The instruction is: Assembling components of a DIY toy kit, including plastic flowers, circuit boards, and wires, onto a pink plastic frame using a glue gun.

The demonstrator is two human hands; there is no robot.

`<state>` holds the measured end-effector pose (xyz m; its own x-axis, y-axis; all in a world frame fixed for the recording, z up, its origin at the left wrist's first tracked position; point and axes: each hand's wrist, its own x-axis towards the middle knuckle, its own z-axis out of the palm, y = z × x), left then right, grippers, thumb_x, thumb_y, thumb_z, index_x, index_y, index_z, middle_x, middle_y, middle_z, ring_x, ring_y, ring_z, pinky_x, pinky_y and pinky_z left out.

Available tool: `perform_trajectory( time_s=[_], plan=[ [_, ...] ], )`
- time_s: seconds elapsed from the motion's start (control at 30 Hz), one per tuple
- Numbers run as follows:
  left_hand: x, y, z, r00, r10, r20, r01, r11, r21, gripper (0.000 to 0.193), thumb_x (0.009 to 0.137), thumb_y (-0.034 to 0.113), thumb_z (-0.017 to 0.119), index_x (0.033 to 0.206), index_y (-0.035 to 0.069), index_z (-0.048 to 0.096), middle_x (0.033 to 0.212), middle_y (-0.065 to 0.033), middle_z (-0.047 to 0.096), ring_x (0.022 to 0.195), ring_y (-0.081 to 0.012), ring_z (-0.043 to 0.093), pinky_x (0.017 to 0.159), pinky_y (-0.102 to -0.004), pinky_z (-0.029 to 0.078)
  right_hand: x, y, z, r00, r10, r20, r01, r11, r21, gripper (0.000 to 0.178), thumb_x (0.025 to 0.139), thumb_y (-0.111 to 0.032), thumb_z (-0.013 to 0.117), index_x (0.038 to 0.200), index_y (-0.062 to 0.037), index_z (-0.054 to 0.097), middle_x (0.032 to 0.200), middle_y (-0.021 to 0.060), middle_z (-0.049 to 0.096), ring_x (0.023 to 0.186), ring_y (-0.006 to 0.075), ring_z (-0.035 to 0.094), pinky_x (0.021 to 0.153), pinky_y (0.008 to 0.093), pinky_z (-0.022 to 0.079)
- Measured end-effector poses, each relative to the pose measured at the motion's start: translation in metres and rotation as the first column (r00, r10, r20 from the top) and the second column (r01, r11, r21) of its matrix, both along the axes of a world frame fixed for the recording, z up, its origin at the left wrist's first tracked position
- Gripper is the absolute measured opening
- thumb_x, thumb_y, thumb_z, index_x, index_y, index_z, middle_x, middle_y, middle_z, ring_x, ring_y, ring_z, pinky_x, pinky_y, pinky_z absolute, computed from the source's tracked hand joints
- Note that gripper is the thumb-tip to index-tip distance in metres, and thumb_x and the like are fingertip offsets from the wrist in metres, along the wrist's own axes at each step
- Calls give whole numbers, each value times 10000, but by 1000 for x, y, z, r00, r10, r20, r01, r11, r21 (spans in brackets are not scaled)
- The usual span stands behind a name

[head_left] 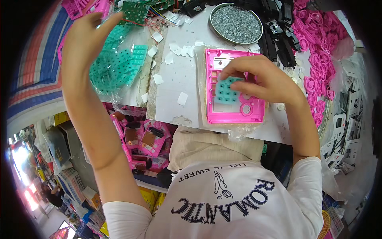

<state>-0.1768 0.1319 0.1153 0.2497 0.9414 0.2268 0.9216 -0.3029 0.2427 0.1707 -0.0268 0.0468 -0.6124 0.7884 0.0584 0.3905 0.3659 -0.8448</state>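
A turquoise rubber keypad (227, 95) with dark dots lies over a pink plastic housing (235, 118), in its middle. My right hand (258, 77) bends over it, thumb and fingers closed on the keypad's upper edge. The housing has a round opening at its lower right and rests on a padded, plastic-wrapped board. At the upper left, my left hand (85, 40) is raised with thumb and forefinger apart, its thumb tip beside a green circuit board (134, 14) with thin wires. Whether the thumb touches that board is hard to tell.
Turquoise keypads (115, 69) lie in a clear bag at the left. A round tin of small metal screws (236, 24) stands at the back. Black plastic parts (278, 32) and pink rings (318, 59) pile up at the right. White paper bits (182, 98) dot the table.
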Motion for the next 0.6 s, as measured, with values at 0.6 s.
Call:
perform_trajectory(
  time_s=[0.6],
  plan=[
    [72, -185, -96, 697, -647, 308, 660, 747, 77, 433, 734, 126, 813, 1151, 88, 701, 1211, -93, 647, 1088, -321, 604, 931, -479, 478, -25, -65, -10, 877, -166, 451, -21, 924, 382, 787, 815, -435, 763, 1415, 15, 528, 1552, 194, 452, 1481, 379, 374, 1148, 567, 360]
  ],
)
